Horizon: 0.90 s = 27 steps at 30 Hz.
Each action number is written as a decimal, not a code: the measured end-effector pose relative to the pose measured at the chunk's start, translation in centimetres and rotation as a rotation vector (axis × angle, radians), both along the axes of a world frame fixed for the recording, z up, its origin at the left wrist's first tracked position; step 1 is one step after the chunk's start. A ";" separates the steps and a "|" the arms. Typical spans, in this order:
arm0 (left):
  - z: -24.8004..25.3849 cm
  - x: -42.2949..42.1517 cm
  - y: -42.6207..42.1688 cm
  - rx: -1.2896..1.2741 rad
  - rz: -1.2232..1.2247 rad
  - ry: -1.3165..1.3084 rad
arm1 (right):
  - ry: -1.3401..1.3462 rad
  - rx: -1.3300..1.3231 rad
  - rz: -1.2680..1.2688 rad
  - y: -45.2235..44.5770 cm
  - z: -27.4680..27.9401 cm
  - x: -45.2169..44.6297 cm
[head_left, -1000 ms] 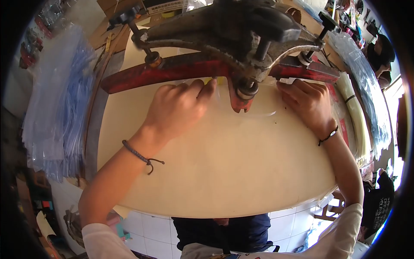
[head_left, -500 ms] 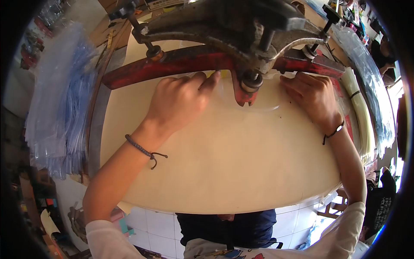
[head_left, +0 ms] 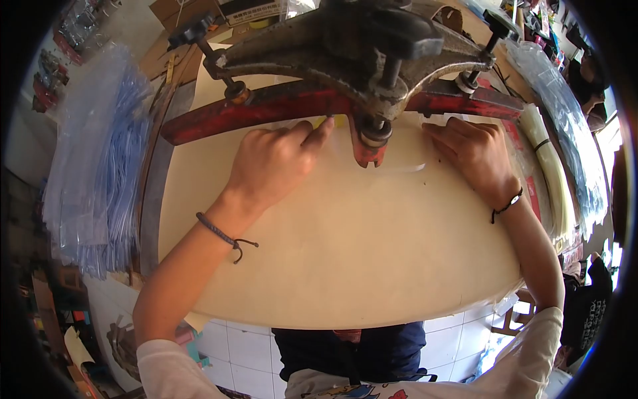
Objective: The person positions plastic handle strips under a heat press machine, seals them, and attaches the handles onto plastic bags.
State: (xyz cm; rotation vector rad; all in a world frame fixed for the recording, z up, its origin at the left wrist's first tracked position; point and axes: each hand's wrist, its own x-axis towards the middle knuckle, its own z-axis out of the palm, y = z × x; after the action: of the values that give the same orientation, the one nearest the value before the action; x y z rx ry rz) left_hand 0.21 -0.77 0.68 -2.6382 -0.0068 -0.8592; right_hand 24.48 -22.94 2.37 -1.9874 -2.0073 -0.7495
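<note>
A cast-metal press arm with black knobs (head_left: 382,76) holds a long red bar (head_left: 286,106) across a cream sheet (head_left: 332,253). Just below the bar's left half, my left hand (head_left: 274,159) is closed, its thumb and forefinger tips close to the bar. On the other side, my right hand (head_left: 472,149) has its fingers bent together under the bar's right half. Between them lies a faint clear plastic film (head_left: 402,168), its curved edge catching light below the forked red bracket (head_left: 369,153). Fingertips of both hands are partly hidden at the film's sides.
Piles of clear bluish plastic sleeves hang at the left (head_left: 96,166) and right (head_left: 565,120). A banded bundle of pale strips (head_left: 548,159) lies by my right wrist. At the back stands a printed carton (head_left: 252,10). Part of another person (head_left: 588,80) shows far right.
The press, bar and both hands appear slightly left and lower in view, with more of the back carton showing. The hands keep nearly the same pose by the bar.
</note>
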 end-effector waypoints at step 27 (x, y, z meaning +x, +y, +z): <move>0.0 0.1 -0.5 -0.033 0.083 0.120 | 0.105 0.041 0.024 0.2 -0.4 0.0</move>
State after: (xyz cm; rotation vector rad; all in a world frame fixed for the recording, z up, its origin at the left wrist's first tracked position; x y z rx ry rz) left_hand 0.33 -1.26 0.67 -2.6949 -0.0994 -0.6777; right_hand 24.48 -22.70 1.95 -1.9351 -1.9370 -0.6610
